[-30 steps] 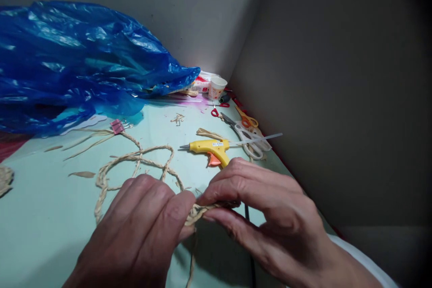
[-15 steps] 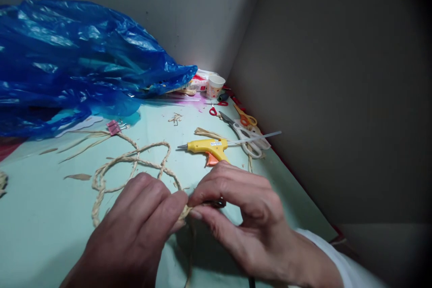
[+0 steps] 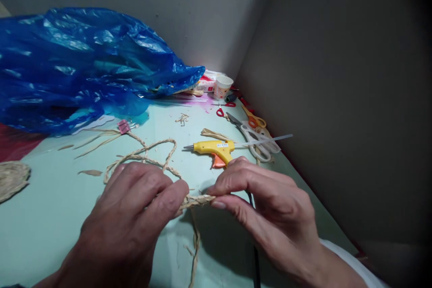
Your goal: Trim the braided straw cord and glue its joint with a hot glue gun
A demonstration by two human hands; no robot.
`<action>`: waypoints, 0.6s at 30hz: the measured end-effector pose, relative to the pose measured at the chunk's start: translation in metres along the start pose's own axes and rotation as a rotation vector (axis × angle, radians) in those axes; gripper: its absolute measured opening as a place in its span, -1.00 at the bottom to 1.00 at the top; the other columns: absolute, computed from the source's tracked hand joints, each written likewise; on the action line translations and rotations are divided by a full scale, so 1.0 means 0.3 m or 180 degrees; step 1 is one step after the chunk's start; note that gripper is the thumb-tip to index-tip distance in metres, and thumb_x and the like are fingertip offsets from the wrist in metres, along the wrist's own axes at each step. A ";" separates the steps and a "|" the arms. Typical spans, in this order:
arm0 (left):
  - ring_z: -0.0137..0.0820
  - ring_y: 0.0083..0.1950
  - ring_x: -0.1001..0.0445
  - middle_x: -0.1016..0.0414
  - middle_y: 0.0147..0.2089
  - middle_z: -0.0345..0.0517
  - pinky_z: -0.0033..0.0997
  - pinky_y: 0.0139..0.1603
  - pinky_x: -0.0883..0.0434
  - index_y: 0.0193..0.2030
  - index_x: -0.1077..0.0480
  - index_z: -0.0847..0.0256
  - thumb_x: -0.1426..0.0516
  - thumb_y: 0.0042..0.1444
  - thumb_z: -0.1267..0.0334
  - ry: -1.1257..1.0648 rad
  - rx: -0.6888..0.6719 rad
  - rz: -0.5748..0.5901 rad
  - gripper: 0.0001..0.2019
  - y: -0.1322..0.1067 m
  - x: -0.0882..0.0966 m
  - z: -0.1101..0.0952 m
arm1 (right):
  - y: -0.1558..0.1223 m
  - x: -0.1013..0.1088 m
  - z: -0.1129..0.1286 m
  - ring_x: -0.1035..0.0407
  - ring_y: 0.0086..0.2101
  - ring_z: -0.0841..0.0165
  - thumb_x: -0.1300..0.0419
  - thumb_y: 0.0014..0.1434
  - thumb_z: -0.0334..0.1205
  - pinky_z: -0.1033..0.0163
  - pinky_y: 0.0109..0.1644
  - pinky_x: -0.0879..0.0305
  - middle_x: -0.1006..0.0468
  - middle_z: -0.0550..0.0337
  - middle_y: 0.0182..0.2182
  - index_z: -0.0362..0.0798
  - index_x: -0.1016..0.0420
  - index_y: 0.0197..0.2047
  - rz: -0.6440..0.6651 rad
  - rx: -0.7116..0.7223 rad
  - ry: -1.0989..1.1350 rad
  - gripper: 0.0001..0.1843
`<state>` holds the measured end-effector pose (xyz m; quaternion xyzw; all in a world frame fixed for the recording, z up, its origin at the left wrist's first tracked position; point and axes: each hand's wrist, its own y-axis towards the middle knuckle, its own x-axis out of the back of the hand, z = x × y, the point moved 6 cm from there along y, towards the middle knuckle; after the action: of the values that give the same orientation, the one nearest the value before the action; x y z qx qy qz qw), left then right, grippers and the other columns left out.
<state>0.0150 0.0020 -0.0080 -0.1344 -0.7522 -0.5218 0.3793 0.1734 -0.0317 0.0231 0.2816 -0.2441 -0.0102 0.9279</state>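
Between my two hands stretches a short length of pale braided cord (image 3: 199,201), made of straw-like fibre. My left hand (image 3: 131,216) is closed on its left part, and its fingers hide what lies beneath them. My right hand (image 3: 266,207) pinches the other end between thumb and forefinger. More of the same braid (image 3: 171,148) loops over the table behind my left hand, running to a pink binder clip (image 3: 123,126) that grips its loose strands. A thin strand (image 3: 195,252) hangs down below the cord. Just beyond my right hand lies a yellow glue gun (image 3: 212,146) with an orange trigger.
A large blue plastic bag (image 3: 101,63) fills the back left. White-handled scissors (image 3: 256,144), orange scissors (image 3: 254,119), red-handled scissors (image 3: 220,111) and a paper cup (image 3: 223,86) stand along the right wall. A flat woven piece (image 3: 13,181) lies at the left edge.
My right hand has moved right, away from my left, so a stretch of braid now shows between them. The view has shifted slightly left, bringing the woven piece further in.
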 end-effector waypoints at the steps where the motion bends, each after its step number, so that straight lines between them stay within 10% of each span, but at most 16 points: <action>1: -0.24 -0.21 -0.25 -0.38 -0.30 -0.13 -0.17 -0.16 -0.20 -0.07 -0.32 0.13 0.07 0.27 0.52 0.0033 0.0008 0.0069 -0.74 0.003 0.002 0.001 | 0.004 -0.004 -0.002 -0.46 -0.40 0.40 -0.29 0.19 -0.50 0.23 -0.22 -0.37 -0.60 0.16 -0.44 -0.16 -0.54 -0.31 -0.0033 0.0076 -0.0008 -0.92; 7: -0.27 -0.13 -0.29 -0.39 -0.23 -0.15 -0.21 -0.13 -0.25 -0.07 -0.32 0.17 0.05 0.27 0.55 0.0230 0.0106 0.0140 -0.75 0.016 0.030 0.018 | 0.042 -0.002 -0.018 -0.48 -0.26 0.41 -0.29 0.25 -0.39 0.29 -0.09 -0.37 -0.60 0.19 -0.29 -0.12 -0.52 -0.14 0.0521 0.0152 -0.0048 -0.89; 10: -0.26 -0.11 -0.29 -0.38 -0.20 -0.12 -0.20 -0.09 -0.26 -0.04 -0.32 0.21 0.04 0.24 0.55 0.0263 -0.0026 0.0121 -0.74 0.020 0.036 0.017 | 0.055 0.011 -0.009 -0.47 -0.11 0.38 -0.40 0.15 -0.13 0.32 0.02 -0.35 -0.59 0.17 -0.10 -0.09 -0.41 0.15 0.0764 0.0014 -0.0288 -0.46; 14: -0.24 -0.10 -0.30 -0.44 -0.21 -0.12 -0.14 -0.03 -0.25 -0.03 -0.32 0.21 0.06 0.29 0.51 0.0281 -0.0147 0.0151 -0.77 0.021 0.026 0.010 | 0.056 -0.018 0.034 -0.42 -0.29 0.34 -0.23 0.31 -0.23 0.19 -0.08 -0.31 -0.57 0.17 -0.33 -0.13 -0.53 -0.14 0.0905 0.0393 -0.0961 -0.86; 18: -0.23 -0.10 -0.34 -0.49 -0.22 -0.13 -0.13 -0.01 -0.26 -0.04 -0.32 0.16 0.04 0.27 0.50 0.0183 -0.0117 0.0204 -0.76 0.022 0.021 0.014 | 0.045 -0.071 0.040 -0.24 -0.45 0.37 -0.09 0.30 -0.44 0.13 -0.23 -0.19 -0.44 0.21 -0.51 -0.15 -0.51 -0.29 0.0929 0.0897 -0.1417 -0.81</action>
<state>0.0130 0.0072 0.0002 -0.1504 -0.7265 -0.5268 0.4148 0.1476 -0.0231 0.0294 0.3603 -0.4785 0.0958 0.7950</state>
